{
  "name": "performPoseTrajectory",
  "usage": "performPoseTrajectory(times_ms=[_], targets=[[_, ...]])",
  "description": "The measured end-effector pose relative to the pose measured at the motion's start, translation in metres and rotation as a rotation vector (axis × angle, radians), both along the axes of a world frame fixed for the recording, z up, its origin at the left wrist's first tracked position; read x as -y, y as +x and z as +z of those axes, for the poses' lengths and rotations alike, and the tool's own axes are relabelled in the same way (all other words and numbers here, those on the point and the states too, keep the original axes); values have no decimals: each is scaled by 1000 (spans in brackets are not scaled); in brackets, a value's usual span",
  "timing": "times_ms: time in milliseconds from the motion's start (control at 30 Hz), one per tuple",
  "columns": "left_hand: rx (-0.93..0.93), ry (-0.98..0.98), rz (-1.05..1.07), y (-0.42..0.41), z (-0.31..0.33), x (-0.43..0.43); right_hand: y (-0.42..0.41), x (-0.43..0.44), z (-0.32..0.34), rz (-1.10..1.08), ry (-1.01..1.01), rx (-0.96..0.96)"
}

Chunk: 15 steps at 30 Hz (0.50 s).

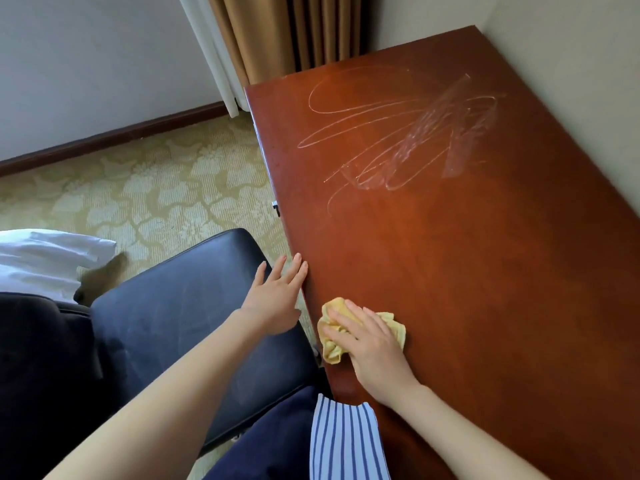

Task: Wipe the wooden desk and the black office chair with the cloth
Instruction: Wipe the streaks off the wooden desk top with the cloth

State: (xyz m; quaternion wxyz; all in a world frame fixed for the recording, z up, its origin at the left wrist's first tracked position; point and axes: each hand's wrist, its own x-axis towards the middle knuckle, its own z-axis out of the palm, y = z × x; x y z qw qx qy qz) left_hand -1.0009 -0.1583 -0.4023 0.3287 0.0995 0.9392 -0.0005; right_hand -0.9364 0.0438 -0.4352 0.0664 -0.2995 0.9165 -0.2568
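Note:
The reddish wooden desk [485, 265] fills the right side, with pale scribbled streaks [408, 133] across its far half. A crumpled yellow cloth [332, 344] lies near the desk's left edge, and my right hand [370, 344] presses flat on it with straight fingers. My left hand [277, 292] hovers open with spread fingers over the gap between the desk edge and the black office chair [180, 306]. The chair's leather seat sits just left of the desk, showing faint dusty smears.
Patterned beige carpet [145, 188] covers the floor to the left. White bedding [41, 258] is at the left edge. Brown curtains [277, 32] hang behind the desk's far end, and a wall [571, 81] runs along its right side.

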Motion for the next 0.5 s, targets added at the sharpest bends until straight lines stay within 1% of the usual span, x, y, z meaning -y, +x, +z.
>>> performPoseTrajectory(times_ms=[133, 233, 333, 400, 433, 500], targets=[[-16, 35, 44, 2, 0, -6, 22, -50, -1, 246, 38, -38], [-91, 11, -14, -4, 2, -5, 6, -94, 1, 387, 70, -18], [-285, 30, -40, -20, 5, -5, -23, -124, 6, 387, 133, -7], [-375, 54, -22, -32, 5, -5, -45, -135, 9, 357, 153, 26], [-379, 62, -1, -37, 3, -5, -56, -137, 10, 330, 153, 52], [-321, 40, 46, -49, -1, -4, -80, -137, 11, 254, 149, 85]])
